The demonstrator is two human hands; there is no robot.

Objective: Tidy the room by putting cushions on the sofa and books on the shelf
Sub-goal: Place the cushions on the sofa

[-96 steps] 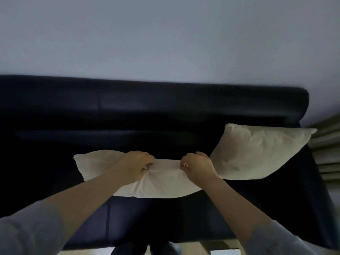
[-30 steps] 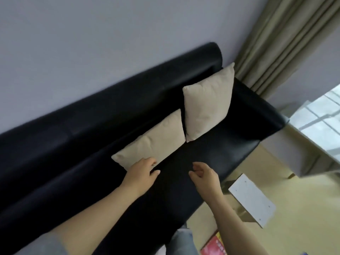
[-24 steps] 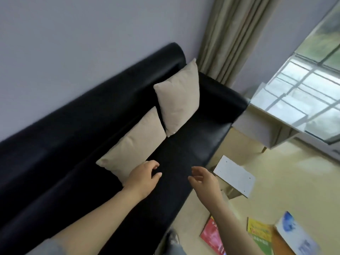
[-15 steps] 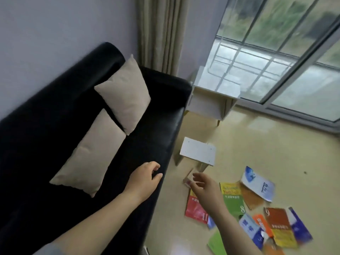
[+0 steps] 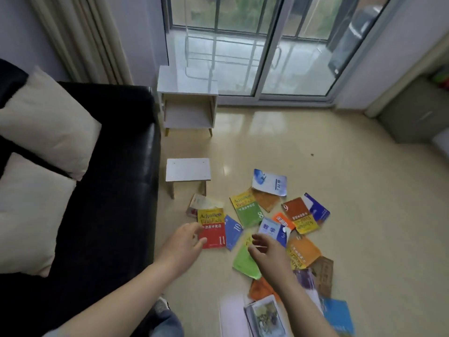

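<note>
Two cream cushions, the far cushion (image 5: 48,125) and the near cushion (image 5: 29,210), lie on the black sofa (image 5: 109,215) at the left. Several colourful books are scattered on the floor, among them a red-and-yellow book (image 5: 211,229), a green book (image 5: 247,210) and a white-and-blue book (image 5: 269,182). A white open shelf unit (image 5: 188,103) stands past the sofa's end by the window. My left hand (image 5: 183,246) and my right hand (image 5: 267,251) hover above the books, fingers loose, holding nothing.
A small white stool (image 5: 188,170) stands on the floor between the sofa and the books. A sliding glass door (image 5: 255,45) and a curtain (image 5: 80,37) fill the far wall. A grey cabinet (image 5: 413,113) sits at the right.
Both hands let go of the near cushion on the sofa. My view swung right from the sofa to the floor, and both hands now hang empty over the scattered books.
</note>
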